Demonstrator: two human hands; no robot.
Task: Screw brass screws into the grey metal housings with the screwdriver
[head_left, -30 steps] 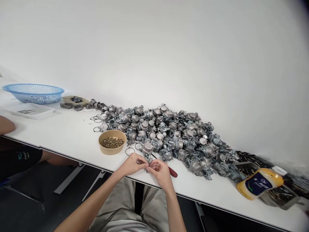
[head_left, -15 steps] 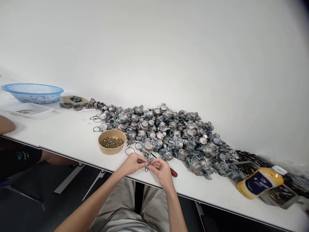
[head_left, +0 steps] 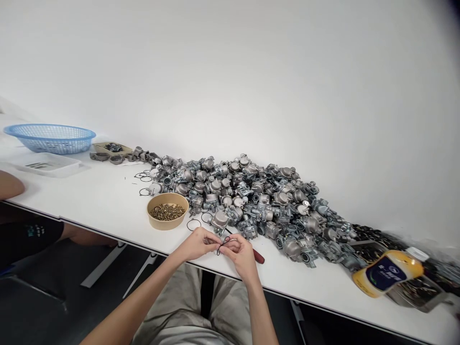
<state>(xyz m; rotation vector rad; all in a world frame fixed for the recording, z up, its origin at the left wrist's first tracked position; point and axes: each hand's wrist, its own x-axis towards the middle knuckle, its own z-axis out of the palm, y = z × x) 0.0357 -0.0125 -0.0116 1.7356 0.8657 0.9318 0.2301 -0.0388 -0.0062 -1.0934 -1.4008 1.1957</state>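
Over the table's front edge, my left hand (head_left: 199,243) and my right hand (head_left: 240,252) meet with fingertips pinched on a thin black rubber ring (head_left: 219,251), which is twisted into loops between them. Just behind my hands lies a metal carburetor (head_left: 220,220) at the edge of a large pile of similar parts (head_left: 257,191). A screwdriver with a red handle (head_left: 258,257) lies beside my right hand, its shaft partly hidden. Two more black rings, one of them a round ring (head_left: 193,224), lie flat behind my left hand.
A cardboard bowl (head_left: 167,224) of small brass-coloured screws stands left of the pile. Further left are a blue basket (head_left: 53,139) and a white tray (head_left: 53,167). A yellow bottle (head_left: 387,273) lies at the right. Another person's arm (head_left: 10,186) shows at the left edge.
The black ring between my fingertips has changed shape slightly, its loops now tilted differently. Both hands stay in nearly the same place.
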